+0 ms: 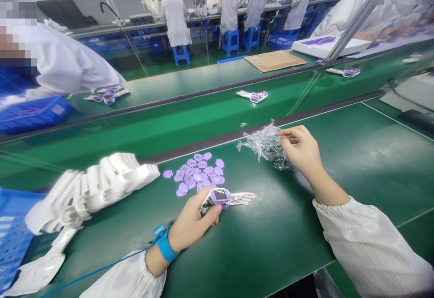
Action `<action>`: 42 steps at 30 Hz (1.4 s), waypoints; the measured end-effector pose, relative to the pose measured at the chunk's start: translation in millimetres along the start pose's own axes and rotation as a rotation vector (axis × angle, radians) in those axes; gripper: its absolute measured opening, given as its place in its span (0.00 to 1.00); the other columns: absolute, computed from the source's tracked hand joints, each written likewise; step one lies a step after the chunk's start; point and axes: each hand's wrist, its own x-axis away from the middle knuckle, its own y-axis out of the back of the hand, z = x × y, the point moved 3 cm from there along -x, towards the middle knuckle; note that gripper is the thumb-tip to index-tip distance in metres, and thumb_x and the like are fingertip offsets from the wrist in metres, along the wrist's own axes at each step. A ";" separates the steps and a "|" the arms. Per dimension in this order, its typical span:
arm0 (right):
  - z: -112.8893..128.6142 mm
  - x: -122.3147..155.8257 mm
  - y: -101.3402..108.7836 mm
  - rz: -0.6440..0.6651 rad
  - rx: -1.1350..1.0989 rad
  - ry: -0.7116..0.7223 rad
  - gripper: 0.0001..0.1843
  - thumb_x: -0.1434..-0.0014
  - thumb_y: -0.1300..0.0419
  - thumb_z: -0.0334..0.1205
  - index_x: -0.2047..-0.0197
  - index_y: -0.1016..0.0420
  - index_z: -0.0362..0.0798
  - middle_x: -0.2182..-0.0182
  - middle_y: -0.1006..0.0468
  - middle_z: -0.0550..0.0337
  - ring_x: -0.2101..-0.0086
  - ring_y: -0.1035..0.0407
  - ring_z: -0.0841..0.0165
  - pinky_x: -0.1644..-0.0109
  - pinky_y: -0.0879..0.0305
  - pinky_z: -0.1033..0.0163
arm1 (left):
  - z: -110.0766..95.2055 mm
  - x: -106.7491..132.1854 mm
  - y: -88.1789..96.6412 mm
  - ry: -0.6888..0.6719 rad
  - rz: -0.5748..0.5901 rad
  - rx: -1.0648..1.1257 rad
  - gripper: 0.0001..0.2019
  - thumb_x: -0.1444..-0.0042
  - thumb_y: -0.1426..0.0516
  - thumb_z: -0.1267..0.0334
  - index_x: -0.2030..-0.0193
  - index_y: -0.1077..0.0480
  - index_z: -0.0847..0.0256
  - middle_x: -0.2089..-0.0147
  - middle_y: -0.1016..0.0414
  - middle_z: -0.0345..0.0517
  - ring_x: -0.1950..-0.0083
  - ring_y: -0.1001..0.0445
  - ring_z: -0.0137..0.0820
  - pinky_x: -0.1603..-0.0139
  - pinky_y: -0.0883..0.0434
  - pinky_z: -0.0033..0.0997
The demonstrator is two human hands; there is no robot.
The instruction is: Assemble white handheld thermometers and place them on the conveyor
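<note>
My left hand (195, 219) is closed around a half-assembled handheld device (220, 196) with a small dark screen in a purple frame. Its white handle shell points right, and some wiring shows inside. Just beyond that hand lies a loose heap of purple oval covers (198, 171). Over on the right, my right hand (301, 149) has thumb and forefinger drawn together in a pinch at the edge of a pile of clear plastic pieces (266, 139). Whatever is between those fingertips is too small to make out. A blue wrist strap (166, 246) circles my left wrist.
Nested white shells (98, 189) stand at left beside a blue crate (16, 230). Across the green conveyor belt (169, 119), which carries another device (253, 96), sit a blue bin (37, 112) and a cardboard sheet (274, 60). Co-workers in white work beyond.
</note>
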 end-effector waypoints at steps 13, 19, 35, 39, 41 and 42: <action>53.7 -74.8 -81.0 0.467 0.333 0.268 0.06 0.31 0.36 0.41 0.53 0.18 0.51 0.53 0.18 0.47 0.51 0.23 0.52 0.42 0.26 0.46 | 3.9 -9.3 -1.4 -0.097 0.016 -0.008 0.16 0.26 0.43 0.53 0.42 0.27 0.62 0.69 0.25 0.41 0.69 0.26 0.30 0.66 0.25 0.29; 78.4 -108.8 -134.9 0.628 0.393 0.207 0.13 0.27 0.35 0.47 0.49 0.20 0.47 0.50 0.17 0.53 0.53 0.21 0.62 0.45 0.22 0.50 | 7.8 -10.4 0.8 -0.098 0.011 -0.008 0.16 0.27 0.43 0.53 0.42 0.27 0.63 0.70 0.25 0.41 0.70 0.26 0.30 0.66 0.25 0.29; 13.6 -78.3 -2.0 0.586 0.315 0.198 0.12 0.38 0.35 0.50 0.63 0.13 0.53 0.55 0.16 0.51 0.50 0.23 0.51 0.48 0.28 0.50 | -1.1 -8.2 -2.4 -0.068 0.038 -0.031 0.18 0.28 0.43 0.53 0.40 0.28 0.64 0.68 0.25 0.41 0.69 0.25 0.30 0.65 0.25 0.29; 8.3 -77.4 4.7 0.512 0.312 0.153 0.15 0.33 0.44 0.44 0.53 0.17 0.51 0.58 0.15 0.52 0.59 0.21 0.57 0.53 0.28 0.53 | -0.8 -6.7 -2.9 -0.069 0.034 -0.041 0.19 0.28 0.42 0.53 0.40 0.28 0.64 0.69 0.25 0.41 0.69 0.25 0.31 0.64 0.25 0.30; 8.7 -76.5 7.9 0.500 0.311 0.141 0.13 0.33 0.44 0.43 0.53 0.18 0.52 0.61 0.15 0.54 0.61 0.22 0.58 0.56 0.29 0.54 | -0.3 -6.2 -2.7 -0.076 0.029 -0.055 0.18 0.28 0.43 0.54 0.40 0.28 0.64 0.69 0.24 0.41 0.68 0.24 0.31 0.63 0.24 0.31; 9.5 -76.2 9.1 0.499 0.314 0.145 0.12 0.33 0.43 0.45 0.56 0.18 0.52 0.62 0.15 0.54 0.62 0.22 0.58 0.56 0.30 0.55 | -0.3 -6.0 -2.5 -0.080 0.028 -0.064 0.18 0.28 0.43 0.54 0.40 0.27 0.64 0.69 0.24 0.41 0.68 0.24 0.32 0.63 0.24 0.31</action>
